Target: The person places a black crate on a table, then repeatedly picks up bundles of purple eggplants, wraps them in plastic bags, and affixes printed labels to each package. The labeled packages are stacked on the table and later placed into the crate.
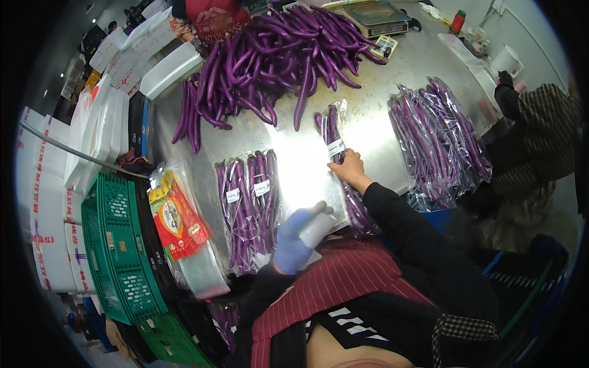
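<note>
My left hand (294,237), in a blue glove, holds a roll of white labels (317,228) above the table's near edge. A clear bag of long purple eggplants (354,207) lies lengthwise in front of me, its near end by my apron. My bare right hand (352,170) grips across the middle of this bag, just below a white label (336,147) with printing. To the left lie bagged eggplants (264,168) bearing similar labels. On the right, several bagged eggplants (437,133) rest in a stack with no labels visible on them.
Loose eggplants (276,60) are heaped at the metal table's (368,106) far side, beside a scale (375,18). Printed plastic bags (181,225) lie at left, near green crates (122,248) and foam boxes (50,198). Other people stand beyond the heap and at right.
</note>
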The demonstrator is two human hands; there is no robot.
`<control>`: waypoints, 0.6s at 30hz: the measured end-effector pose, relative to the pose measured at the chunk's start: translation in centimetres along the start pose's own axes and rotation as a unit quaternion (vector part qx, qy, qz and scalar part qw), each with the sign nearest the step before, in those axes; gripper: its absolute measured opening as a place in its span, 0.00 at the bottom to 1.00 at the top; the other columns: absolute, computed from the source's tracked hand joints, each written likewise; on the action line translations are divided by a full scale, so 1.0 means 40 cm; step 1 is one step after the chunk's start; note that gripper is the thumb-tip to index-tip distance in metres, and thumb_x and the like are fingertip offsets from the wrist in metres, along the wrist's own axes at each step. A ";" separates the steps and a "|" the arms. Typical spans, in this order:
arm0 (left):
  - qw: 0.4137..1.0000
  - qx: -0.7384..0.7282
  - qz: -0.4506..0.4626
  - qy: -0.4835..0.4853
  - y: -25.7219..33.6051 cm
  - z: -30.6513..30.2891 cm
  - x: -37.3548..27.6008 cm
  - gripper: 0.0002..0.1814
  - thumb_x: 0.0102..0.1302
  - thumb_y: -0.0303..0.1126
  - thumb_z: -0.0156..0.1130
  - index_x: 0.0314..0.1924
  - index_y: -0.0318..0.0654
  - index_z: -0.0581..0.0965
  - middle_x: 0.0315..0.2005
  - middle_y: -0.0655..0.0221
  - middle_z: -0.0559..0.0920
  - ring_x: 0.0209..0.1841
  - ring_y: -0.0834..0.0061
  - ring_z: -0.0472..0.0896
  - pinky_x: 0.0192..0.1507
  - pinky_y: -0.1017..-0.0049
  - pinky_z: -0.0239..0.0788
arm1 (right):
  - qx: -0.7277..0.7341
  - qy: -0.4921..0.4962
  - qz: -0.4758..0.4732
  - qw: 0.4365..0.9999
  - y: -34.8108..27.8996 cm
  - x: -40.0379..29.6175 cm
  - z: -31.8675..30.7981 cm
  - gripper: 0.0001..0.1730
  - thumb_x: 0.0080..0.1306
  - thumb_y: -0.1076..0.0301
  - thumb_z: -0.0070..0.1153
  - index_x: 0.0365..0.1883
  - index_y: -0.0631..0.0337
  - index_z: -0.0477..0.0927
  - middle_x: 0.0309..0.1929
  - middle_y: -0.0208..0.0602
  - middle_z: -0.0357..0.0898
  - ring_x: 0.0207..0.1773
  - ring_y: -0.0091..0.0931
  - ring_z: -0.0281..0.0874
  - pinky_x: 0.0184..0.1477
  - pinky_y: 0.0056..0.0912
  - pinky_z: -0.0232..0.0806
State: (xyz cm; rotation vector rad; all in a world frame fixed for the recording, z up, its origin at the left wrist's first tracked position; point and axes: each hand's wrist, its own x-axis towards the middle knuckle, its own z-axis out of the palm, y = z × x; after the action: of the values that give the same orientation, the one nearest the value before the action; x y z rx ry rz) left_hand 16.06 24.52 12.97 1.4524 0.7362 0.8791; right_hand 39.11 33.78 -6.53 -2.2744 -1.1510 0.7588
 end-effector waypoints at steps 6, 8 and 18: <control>0.988 0.058 0.036 -0.140 0.057 -0.031 0.002 0.17 0.53 0.22 0.70 0.45 0.37 0.84 0.36 0.64 0.85 0.40 0.73 0.84 0.44 0.76 0.74 | 0.035 -0.074 -0.080 0.993 -0.097 -0.080 0.124 0.43 0.56 0.46 0.67 0.58 0.70 0.66 0.53 0.67 0.70 0.53 0.56 0.72 0.55 0.52 0.68; 0.989 -0.006 0.015 -0.146 0.056 -0.039 0.003 0.17 0.54 0.22 0.70 0.47 0.37 0.84 0.38 0.64 0.85 0.40 0.74 0.84 0.44 0.77 0.75 | 0.040 -0.117 -0.125 0.984 -0.136 -0.140 0.146 0.43 0.56 0.46 0.67 0.58 0.70 0.66 0.51 0.67 0.71 0.52 0.56 0.73 0.54 0.52 0.68; 0.983 -0.092 -0.105 -0.119 0.000 -0.032 0.013 0.14 0.68 0.25 0.61 0.53 0.35 0.79 0.49 0.65 0.82 0.51 0.73 0.81 0.55 0.73 0.74 | 0.147 -0.043 -0.160 0.975 -0.036 -0.109 0.042 0.42 0.60 0.51 0.67 0.62 0.74 0.68 0.61 0.60 0.69 0.63 0.44 0.69 0.62 0.41 0.65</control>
State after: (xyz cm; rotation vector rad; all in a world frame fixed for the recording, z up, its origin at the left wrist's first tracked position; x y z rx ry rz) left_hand 15.24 25.61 12.99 1.2627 0.5990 0.5843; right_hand 35.05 31.18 -5.72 -1.7760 -1.3080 0.8412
